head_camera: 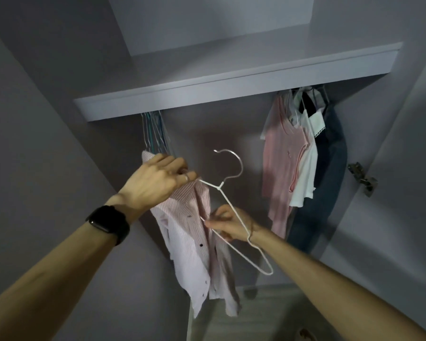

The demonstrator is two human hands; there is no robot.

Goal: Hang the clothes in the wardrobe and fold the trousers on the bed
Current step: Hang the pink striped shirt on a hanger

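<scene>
Left hand [158, 183], fingers curled, grips the collar of a pink-striped button shirt [190, 242]. Right hand [229, 225] pinches a white wire hanger [220, 186], which slants down to the right with its hook up. Behind, empty hangers [153, 129] and hung clothes [288, 156] flank them under the grey wardrobe shelf [207, 87].

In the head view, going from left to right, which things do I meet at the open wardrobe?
left hand holding the striped shirt → right hand on the white hanger → pink top → white top → jeans → door hinge
</scene>
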